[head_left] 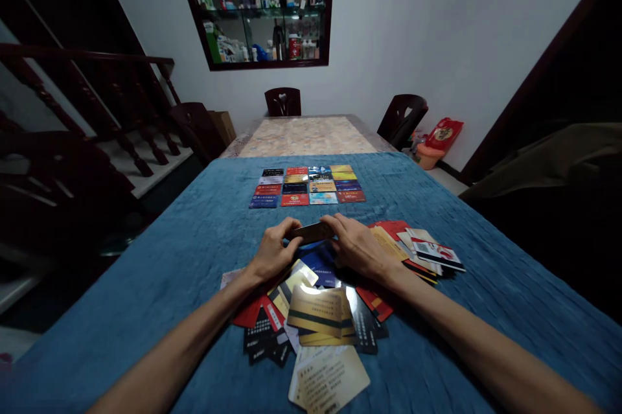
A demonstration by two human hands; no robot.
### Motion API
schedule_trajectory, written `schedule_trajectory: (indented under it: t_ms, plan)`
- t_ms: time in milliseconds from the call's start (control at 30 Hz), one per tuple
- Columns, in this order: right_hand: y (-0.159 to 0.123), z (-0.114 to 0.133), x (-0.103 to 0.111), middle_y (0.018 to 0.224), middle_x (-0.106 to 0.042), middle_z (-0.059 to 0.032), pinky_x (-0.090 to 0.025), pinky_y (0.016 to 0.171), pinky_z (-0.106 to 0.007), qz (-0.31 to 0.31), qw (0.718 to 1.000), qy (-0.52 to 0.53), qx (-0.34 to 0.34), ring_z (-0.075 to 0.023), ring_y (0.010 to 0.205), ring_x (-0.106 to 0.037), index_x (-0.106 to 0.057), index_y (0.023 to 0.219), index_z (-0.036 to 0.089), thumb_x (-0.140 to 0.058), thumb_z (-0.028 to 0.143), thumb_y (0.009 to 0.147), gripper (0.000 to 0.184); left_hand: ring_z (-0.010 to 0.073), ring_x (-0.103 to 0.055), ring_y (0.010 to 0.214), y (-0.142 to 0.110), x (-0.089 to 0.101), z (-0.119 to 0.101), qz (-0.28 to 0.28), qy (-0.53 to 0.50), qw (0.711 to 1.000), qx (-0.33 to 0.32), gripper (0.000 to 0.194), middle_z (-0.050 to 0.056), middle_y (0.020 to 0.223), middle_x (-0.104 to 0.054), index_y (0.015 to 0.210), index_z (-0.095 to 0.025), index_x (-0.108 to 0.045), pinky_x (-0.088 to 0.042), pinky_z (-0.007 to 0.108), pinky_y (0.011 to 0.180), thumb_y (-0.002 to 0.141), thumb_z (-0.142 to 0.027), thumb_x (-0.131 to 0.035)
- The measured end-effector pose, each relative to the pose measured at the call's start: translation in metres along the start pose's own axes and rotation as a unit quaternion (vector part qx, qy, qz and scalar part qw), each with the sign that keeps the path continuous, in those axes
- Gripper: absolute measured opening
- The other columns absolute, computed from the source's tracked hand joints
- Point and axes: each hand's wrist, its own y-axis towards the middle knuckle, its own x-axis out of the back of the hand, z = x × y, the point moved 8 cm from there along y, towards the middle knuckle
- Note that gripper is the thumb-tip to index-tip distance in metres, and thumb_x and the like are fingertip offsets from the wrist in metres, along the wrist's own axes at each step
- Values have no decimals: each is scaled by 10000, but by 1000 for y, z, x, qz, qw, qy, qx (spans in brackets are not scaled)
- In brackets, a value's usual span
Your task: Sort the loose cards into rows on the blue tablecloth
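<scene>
Between my two hands a dark card or small stack of cards (311, 232) is held nearly edge-on; I cannot tell how many. My left hand (275, 249) pinches its left end with thumb and fingers. At the right end, the fingers of my right hand (357, 244) close on it. Below them a loose pile of plastic cards spreads out, with a blue card (318, 262), gold cards (315, 310), black cards (265, 336) and a cream card (333, 378). Farther off, cards lie in neat rows and columns, among them a red card (295, 199).
More cards lie fanned to the right, with a white and red card (437, 252) on top. A blue cloth (194, 258) covers the near table; the bare marbled tabletop (311, 135) shows beyond. Dark chairs (402, 119) stand around it. A shelf niche (267, 12) is in the wall.
</scene>
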Motion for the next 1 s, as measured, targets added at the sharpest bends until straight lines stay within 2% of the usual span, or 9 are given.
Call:
schedule_trajectory:
  t_ms: [233, 400, 533, 733, 867, 1000]
  plan:
    - [2, 1, 11, 1046, -583, -93, -495, 745, -324, 2, 1000, 11, -5, -212, 870, -590, -461, 1254, 181, -551, 127, 876, 392, 154, -654, 767, 3, -3, 4, -5, -38, 999, 6, 91, 5, 837, -669, 897, -185, -570, -507, 262, 746, 808, -203, -568]
    - [3, 0, 18, 1109, -583, -109, -517, 808, -350, -2, 1000, 20, -11, -228, 959, -587, -486, 1256, 195, -547, 132, 891, 376, 158, -661, 783, 5, -7, 8, -8, -30, 1000, 3, 232, 9, 878, -659, 1041, -193, -541, -524, 277, 764, 813, -173, -575]
    - [3, -4, 21, 1127, -583, -118, -532, 831, -376, -16, 999, 31, -11, -243, 996, -578, -491, 1253, 186, -560, 105, 865, 402, 174, -649, 875, 4, -10, 1, -11, 17, 999, -40, 324, 38, 995, -645, 1124, -196, -509, -531, 311, 829, 812, -137, -575]
    - [1, -4, 26, 1182, -554, -148, -539, 856, -400, -70, 997, 31, 18, -263, 1056, -545, -506, 1246, 159, -537, 89, 861, 392, 226, -575, 1119, 1, -14, -15, 2, 71, 990, -120, 457, 94, 1177, -566, 1238, -190, -465, -505, 389, 992, 806, -73, -558]
    - [1, -3, 28, 1159, -552, -157, -541, 853, -407, -97, 994, 34, 23, -272, 1052, -526, -540, 1223, 155, -559, 143, 890, 333, 254, -528, 1202, 0, -12, -15, 2, 97, 987, -128, 521, 124, 1281, -476, 1305, -196, -443, -491, 426, 1034, 812, -73, -560]
    - [6, -1, 26, 1149, -562, -152, -533, 869, -428, -90, 995, 42, 31, -282, 1059, -511, -543, 1229, 164, -626, 176, 865, 373, 265, -536, 1195, 1, -9, -11, 16, 125, 983, -137, 556, 138, 1298, -455, 1354, -191, -420, -509, 433, 1018, 826, -92, -568]
